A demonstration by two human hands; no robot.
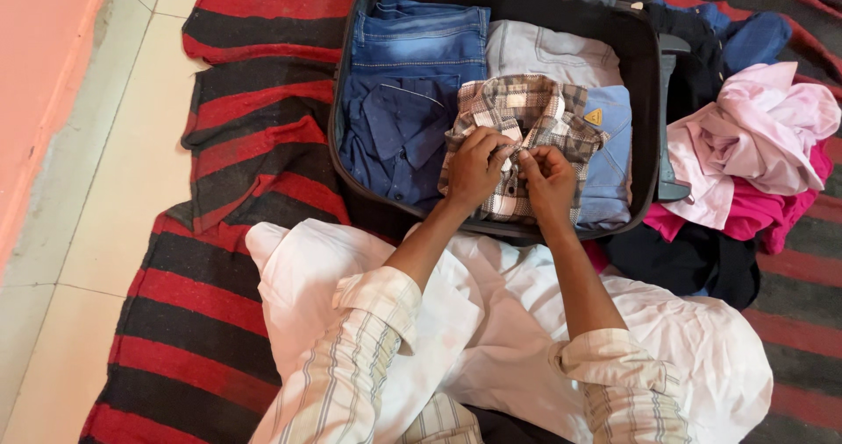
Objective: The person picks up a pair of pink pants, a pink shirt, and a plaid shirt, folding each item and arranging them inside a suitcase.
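— Plaid, brown-and-cream: folded checked shirt (pixel 526 120) lies in the open black suitcase (pixel 645 85), centre of frame, on top of the other clothes.

— Hands?

— Left hand (pixel 476 168) curled closed, fingers pinching the shirt's front edge. Right hand (pixel 548 177) also closed, fingertips pinching the same spot. Hands almost touching each other.

— Around it?

— Navy shirt (pixel 395 128) just left of it, blue jeans (pixel 421 36) above that, grey trousers (pixel 548 54) upper middle, light blue garment (pixel 610 159) under the plaid one's right side.

— Outside the case?

— Pink clothes pile (pixel 754 137) at right, dark blue garment (pixel 745 36) upper right, black cloth (pixel 693 260) below the pink. Red-and-black striped blanket (pixel 237 128) under everything, tiled floor (pixel 114 181) at left.
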